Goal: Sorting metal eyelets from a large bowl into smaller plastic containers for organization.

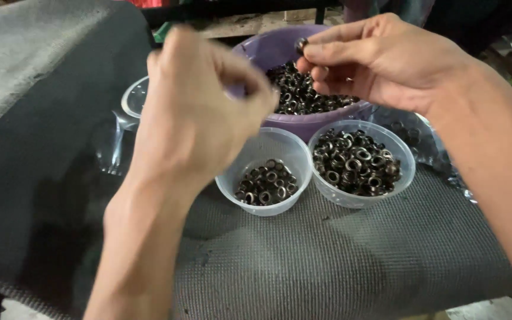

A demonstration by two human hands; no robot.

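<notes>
Left hand (200,104) loosely curled and raised, right hand (380,59) fingertips pinched together.

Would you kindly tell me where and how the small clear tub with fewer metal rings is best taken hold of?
Probably by the rim of the small clear tub on its near side, coming from the front. It stands upright and open, but the fuller tub touches its right side and the purple bowl sits behind it.

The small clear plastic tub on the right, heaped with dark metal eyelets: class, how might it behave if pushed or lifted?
The small clear plastic tub probably feels heavy for its size, being heaped with dark metal eyelets. Its thin wall may flex under a squeeze. Pushed, it would likely drag on the coarse grey woven mat and might spill loose rings.
</notes>
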